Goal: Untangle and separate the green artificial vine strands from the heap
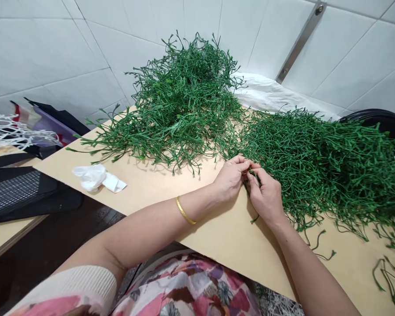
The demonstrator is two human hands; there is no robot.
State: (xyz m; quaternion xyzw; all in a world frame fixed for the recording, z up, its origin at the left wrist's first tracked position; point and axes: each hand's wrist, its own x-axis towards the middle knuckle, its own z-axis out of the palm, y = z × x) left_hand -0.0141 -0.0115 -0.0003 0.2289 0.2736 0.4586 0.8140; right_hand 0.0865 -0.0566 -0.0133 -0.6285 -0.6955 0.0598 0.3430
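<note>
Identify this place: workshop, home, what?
Probably a small craft workroom for artificial greenery, though that's a judgement. Signs: heaps of plastic-looking green sprigs on a tan board table, with white tiled walls behind, more utility room than shop.

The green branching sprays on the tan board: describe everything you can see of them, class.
The thin, branching green sprays look plastic, with small knobbed tips. They lie tangled in two heaps on a tan board, one near a white tiled wall. The left hand and right hand hold strands at the right heap's near edge.
</note>
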